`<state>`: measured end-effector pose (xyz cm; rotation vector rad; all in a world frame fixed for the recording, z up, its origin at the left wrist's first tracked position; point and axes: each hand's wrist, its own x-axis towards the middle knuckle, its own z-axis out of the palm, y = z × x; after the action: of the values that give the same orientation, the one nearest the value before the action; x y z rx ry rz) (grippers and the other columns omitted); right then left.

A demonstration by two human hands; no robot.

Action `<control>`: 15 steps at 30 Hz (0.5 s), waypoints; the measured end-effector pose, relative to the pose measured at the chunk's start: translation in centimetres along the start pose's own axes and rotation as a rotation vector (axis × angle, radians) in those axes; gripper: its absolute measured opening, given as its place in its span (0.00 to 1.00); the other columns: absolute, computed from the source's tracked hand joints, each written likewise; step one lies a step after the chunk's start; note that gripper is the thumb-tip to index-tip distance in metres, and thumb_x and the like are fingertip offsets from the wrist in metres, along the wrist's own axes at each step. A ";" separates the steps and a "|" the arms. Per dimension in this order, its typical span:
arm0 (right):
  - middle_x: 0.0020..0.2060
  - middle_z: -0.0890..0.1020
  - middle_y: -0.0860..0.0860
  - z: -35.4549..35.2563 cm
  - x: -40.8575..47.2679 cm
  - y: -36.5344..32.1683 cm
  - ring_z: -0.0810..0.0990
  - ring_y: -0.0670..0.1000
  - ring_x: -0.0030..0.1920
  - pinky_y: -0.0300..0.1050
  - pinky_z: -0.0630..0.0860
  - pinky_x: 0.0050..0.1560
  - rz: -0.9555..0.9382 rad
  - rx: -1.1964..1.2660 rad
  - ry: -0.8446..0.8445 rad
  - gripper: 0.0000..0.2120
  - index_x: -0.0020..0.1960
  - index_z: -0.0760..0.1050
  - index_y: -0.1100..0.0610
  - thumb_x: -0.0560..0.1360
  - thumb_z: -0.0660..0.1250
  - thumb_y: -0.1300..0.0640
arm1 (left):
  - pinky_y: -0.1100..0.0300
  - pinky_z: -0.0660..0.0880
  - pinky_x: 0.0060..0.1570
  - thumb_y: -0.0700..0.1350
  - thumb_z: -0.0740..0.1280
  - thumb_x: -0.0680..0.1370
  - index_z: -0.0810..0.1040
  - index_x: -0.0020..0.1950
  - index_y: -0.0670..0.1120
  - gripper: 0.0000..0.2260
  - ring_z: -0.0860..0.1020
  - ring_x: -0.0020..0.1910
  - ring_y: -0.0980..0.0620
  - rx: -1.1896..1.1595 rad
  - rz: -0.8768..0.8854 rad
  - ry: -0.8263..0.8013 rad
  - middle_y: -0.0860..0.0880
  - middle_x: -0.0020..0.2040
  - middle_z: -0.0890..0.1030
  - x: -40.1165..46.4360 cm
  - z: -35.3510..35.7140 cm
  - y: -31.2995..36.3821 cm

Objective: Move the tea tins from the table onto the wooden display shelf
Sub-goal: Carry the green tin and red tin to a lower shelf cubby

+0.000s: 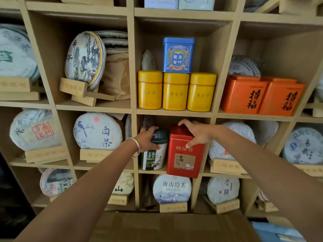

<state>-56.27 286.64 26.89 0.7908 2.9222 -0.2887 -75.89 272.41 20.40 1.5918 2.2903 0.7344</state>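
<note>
Right hand [197, 132] grips the tall rectangular red metal tea tin [184, 151] from above: fingers curled over its lid, thumb pressed on the front face near the top edge. Left hand [148, 138], silver bangle [136, 146] at the wrist, wraps the dark green lid of the round green-and-white tea canister [155, 152], thumb on the canister's front.

Pale wooden display shelf [172, 111], a grid of open cubbies, fills the view. Both tins sit in the centre cubby of the lower row, side by side and touching or very nearly so. Canister stands upright on the board. Red tin overhangs the front lip, its base showing below the board's edge, so it probably still needs pushing back. Top grip suits this: it leaves the side walls free in a narrow cubby and lets each tin slide in with the label facing out.

Cubby above: three yellow cylindrical tins [175, 91] in a row, shoulder to shoulder, with a blue square tin [178, 55] stacked on the middle one, likely a pyramid for display. To the right, two orange square tins [262, 96] stand side by side, touching.

Neighbouring cubbies: paper-wrapped round tea cakes [97, 131] propped on small wooden stands [95, 154], faces forward.

Judgement: placement step, near done for this pair.
</note>
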 end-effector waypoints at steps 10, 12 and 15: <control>0.60 0.66 0.57 0.2 1.3 -0.8 0.71 0.57 0.60 0.55 0.75 0.59 0.071 -0.086 -0.045 0.45 0.73 0.45 0.41 0.69 0.73 0.54 | 0.44 0.59 0.67 0.61 0.65 0.72 0.51 0.74 0.51 0.37 0.62 0.68 0.36 0.622 -0.059 -0.090 0.38 0.68 0.64 1.9 -0.4 1.8; 0.60 0.66 0.57 0.4 1.4 -0.8 0.69 0.58 0.61 0.54 0.74 0.59 0.071 -0.098 -0.037 0.45 0.73 0.44 0.41 0.70 0.72 0.53 | 0.41 0.53 0.69 0.62 0.63 0.72 0.50 0.74 0.50 0.37 0.60 0.69 0.38 0.766 -0.032 -0.110 0.39 0.67 0.66 2.2 -0.6 2.5; 0.61 0.65 0.57 0.7 1.3 -0.6 0.67 0.58 0.63 0.54 0.72 0.60 0.067 -0.081 -0.020 0.45 0.73 0.43 0.41 0.70 0.72 0.53 | 0.42 0.58 0.68 0.61 0.62 0.73 0.48 0.75 0.51 0.37 0.61 0.69 0.37 0.788 -0.031 -0.151 0.39 0.68 0.66 2.4 -1.1 2.6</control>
<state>-57.65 286.63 26.10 0.8669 2.8617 -0.1706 -75.20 275.04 22.96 1.7927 2.6284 -0.3582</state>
